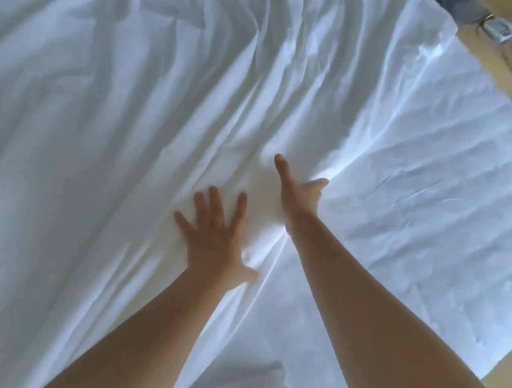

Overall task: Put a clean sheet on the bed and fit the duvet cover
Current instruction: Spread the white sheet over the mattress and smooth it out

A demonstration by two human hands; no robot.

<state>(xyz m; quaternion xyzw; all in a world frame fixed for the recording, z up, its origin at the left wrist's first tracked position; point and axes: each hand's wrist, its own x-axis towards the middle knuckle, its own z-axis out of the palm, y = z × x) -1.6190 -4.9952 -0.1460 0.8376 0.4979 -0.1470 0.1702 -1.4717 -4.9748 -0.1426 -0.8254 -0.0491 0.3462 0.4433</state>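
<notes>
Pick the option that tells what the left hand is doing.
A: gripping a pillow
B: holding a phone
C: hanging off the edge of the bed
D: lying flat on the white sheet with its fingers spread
D: the left hand lies flat, fingers straight and spread, on the wrinkled white sheet, with nothing held in it.

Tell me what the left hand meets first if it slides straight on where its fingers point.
The left hand lies flat on the white sheet. Straight ahead it would first meet that sheet's bunched folds, nothing else; how high they rise is unclear.
</notes>
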